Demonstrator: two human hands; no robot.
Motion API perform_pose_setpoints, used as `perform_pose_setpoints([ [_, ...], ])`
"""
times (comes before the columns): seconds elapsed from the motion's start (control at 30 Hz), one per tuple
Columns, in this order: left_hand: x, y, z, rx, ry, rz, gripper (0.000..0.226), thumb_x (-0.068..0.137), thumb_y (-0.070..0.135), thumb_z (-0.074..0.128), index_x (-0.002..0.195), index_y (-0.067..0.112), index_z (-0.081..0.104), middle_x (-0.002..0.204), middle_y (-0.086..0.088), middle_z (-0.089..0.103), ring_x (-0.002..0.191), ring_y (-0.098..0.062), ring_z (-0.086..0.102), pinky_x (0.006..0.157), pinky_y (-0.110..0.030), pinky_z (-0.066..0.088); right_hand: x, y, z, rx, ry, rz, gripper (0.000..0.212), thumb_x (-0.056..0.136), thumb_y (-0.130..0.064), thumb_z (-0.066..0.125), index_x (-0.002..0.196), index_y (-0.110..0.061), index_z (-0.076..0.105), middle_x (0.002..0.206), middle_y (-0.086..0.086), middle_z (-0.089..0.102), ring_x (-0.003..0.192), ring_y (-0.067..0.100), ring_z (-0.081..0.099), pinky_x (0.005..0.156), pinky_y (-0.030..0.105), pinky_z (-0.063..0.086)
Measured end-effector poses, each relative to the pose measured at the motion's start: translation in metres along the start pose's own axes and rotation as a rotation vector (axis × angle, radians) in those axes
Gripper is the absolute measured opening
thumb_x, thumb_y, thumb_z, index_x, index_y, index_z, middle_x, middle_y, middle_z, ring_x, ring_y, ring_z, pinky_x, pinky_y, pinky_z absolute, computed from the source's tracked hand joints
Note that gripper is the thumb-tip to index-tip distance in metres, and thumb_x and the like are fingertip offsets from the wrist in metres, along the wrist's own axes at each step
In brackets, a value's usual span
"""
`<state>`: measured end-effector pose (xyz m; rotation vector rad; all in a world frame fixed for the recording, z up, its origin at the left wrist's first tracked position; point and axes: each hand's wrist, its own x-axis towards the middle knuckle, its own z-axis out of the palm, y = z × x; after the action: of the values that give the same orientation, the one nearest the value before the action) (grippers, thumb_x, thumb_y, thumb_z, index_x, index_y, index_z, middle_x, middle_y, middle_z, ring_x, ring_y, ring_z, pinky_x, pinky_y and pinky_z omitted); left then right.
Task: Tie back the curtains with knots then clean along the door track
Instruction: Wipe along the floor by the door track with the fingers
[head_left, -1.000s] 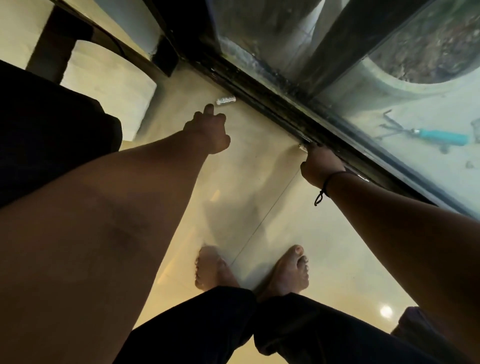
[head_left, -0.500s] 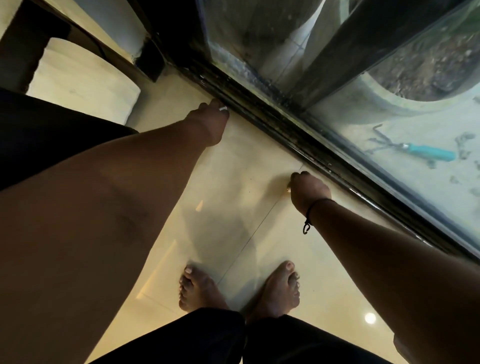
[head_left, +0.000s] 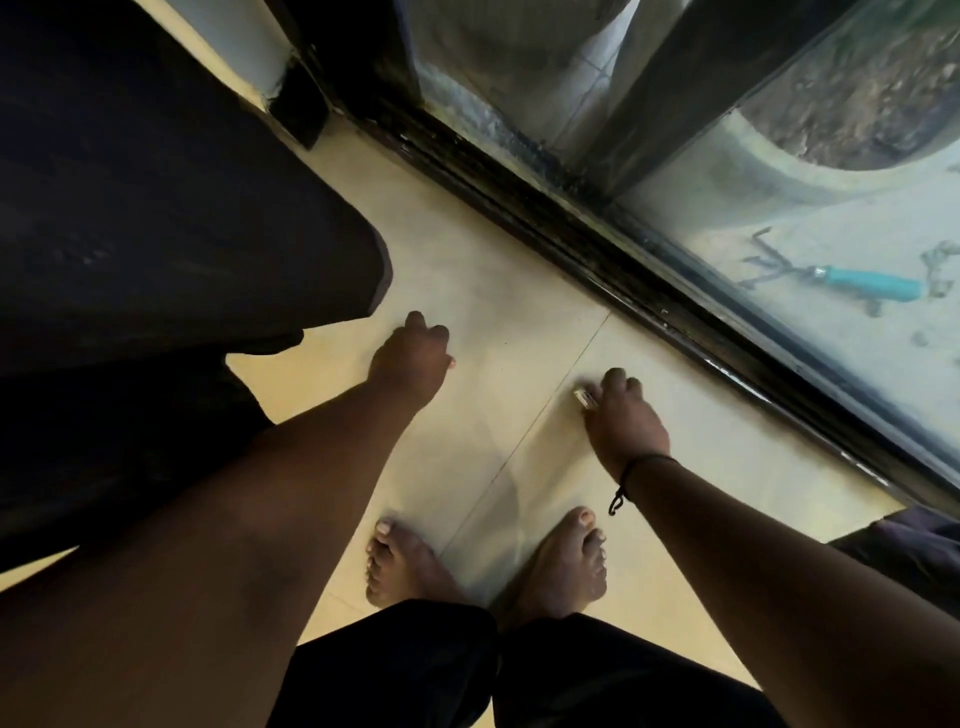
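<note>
The dark door track (head_left: 613, 270) runs diagonally along the foot of the glass sliding door (head_left: 519, 67). My left hand (head_left: 413, 358) hangs over the pale floor tiles with its fingers curled; a pale tip of a small white piece (head_left: 452, 364) shows at its fingertips. My right hand (head_left: 626, 418), with a black cord on the wrist, is lower right, a short way from the track. It pinches a small pale, shiny piece (head_left: 584, 398) that sticks out to its left. Both hands are off the track.
A large dark fabric (head_left: 171, 208) fills the upper left and hangs over the floor. My bare feet (head_left: 405, 566) stand on the tiles below the hands. Outside the glass lies a garden tool with a teal handle (head_left: 872, 283). More dark cloth (head_left: 914, 545) sits at the right edge.
My left hand reached the small white piece by the track, closed on it and drew back. My right hand left the track with its small piece. The view rose and shifted.
</note>
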<state>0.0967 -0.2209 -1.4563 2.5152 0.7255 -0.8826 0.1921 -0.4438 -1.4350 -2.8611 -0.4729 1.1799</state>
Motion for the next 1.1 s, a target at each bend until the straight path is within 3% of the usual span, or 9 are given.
perform_pose_setpoints([
  [0.07,-0.005,0.001,0.002,-0.048,-0.039,-0.005,0.022,0.092,0.022,0.055,0.107,0.005,0.055,0.112,-0.017,0.052,0.099,-0.035,0.058,0.082,-0.039,0.049,0.01,0.004,-0.006,0.002,-0.075,0.063,0.024,0.092,-0.024,0.049,0.112,-0.01,0.046,0.114,0.016,0.056,0.1,0.038,0.059,0.072,0.037,0.043],
  [0.23,-0.041,0.013,-0.007,-0.162,-0.135,0.064,0.009,0.092,0.013,0.048,0.1,0.009,0.047,0.102,-0.014,0.061,0.093,-0.032,0.06,0.069,-0.031,0.041,0.001,-0.011,-0.029,-0.151,-0.151,-0.045,0.02,0.087,-0.018,0.047,0.104,-0.011,0.055,0.107,0.012,0.061,0.099,0.033,0.059,0.07,0.03,0.041],
  [0.4,-0.122,0.031,-0.03,-0.595,-0.179,-0.154,0.034,0.087,0.018,0.063,0.109,0.02,0.037,0.093,-0.009,0.063,0.082,-0.026,0.058,0.068,-0.028,0.041,-0.07,-0.023,-0.072,-0.135,-0.201,-0.072,0.016,0.085,-0.012,0.046,0.099,-0.008,0.053,0.104,0.015,0.061,0.096,0.035,0.06,0.066,0.032,0.042],
  [0.5,-0.182,0.042,-0.055,-0.702,-0.194,-0.25,0.028,0.085,0.021,0.064,0.105,0.029,0.046,0.093,-0.008,0.066,0.08,-0.029,0.064,0.07,-0.035,0.052,-0.132,-0.027,-0.105,-0.151,-0.265,-0.122,0.02,0.088,-0.008,0.045,0.108,-0.007,0.048,0.105,0.015,0.061,0.096,0.034,0.061,0.066,0.033,0.044],
  [0.63,-0.272,0.059,-0.115,-0.743,-0.213,-0.259,0.012,0.084,0.017,0.06,0.092,0.026,0.059,0.085,0.002,0.065,0.074,-0.023,0.064,0.065,-0.032,0.052,-0.231,-0.033,-0.162,-0.16,-0.342,-0.187,0.039,0.09,-0.008,0.043,0.129,-0.012,0.041,0.123,0.013,0.051,0.107,0.031,0.058,0.082,0.039,0.05],
  [0.77,-0.35,0.074,-0.169,-0.769,-0.221,-0.201,0.012,0.082,0.018,0.062,0.082,0.028,0.056,0.081,0.003,0.064,0.069,-0.019,0.062,0.064,-0.032,0.051,-0.318,-0.036,-0.217,-0.234,-0.421,-0.343,0.062,0.094,-0.011,0.039,0.149,-0.031,0.017,0.14,0.013,0.034,0.121,0.032,0.047,0.094,0.038,0.045],
  [0.9,-0.398,0.088,-0.238,-0.726,-0.155,-0.102,0.018,0.082,0.016,0.063,0.085,0.031,0.054,0.082,0.0,0.06,0.072,-0.022,0.06,0.062,-0.028,0.045,-0.368,-0.04,-0.277,-0.327,-0.286,-0.468,0.057,0.092,-0.008,0.041,0.142,-0.034,0.032,0.129,0.011,0.041,0.115,0.031,0.049,0.088,0.038,0.048],
  [1.0,-0.443,0.107,-0.281,-0.75,-0.065,-0.059,0.017,0.081,0.017,0.065,0.087,0.03,0.055,0.078,-0.002,0.06,0.066,-0.023,0.059,0.064,-0.038,0.051,-0.414,-0.033,-0.316,-0.336,-0.155,-0.439,0.05,0.092,-0.008,0.041,0.137,-0.03,0.039,0.126,0.01,0.045,0.111,0.029,0.052,0.085,0.037,0.05],
  [1.1,-0.49,0.129,-0.303,-0.758,0.001,0.01,0.016,0.082,0.012,0.063,0.091,0.023,0.056,0.076,-0.003,0.06,0.063,-0.022,0.058,0.058,-0.033,0.049,-0.465,-0.015,-0.337,-0.287,-0.03,-0.381,0.048,0.091,-0.009,0.041,0.134,-0.03,0.041,0.124,0.008,0.047,0.108,0.028,0.056,0.081,0.036,0.05],
])
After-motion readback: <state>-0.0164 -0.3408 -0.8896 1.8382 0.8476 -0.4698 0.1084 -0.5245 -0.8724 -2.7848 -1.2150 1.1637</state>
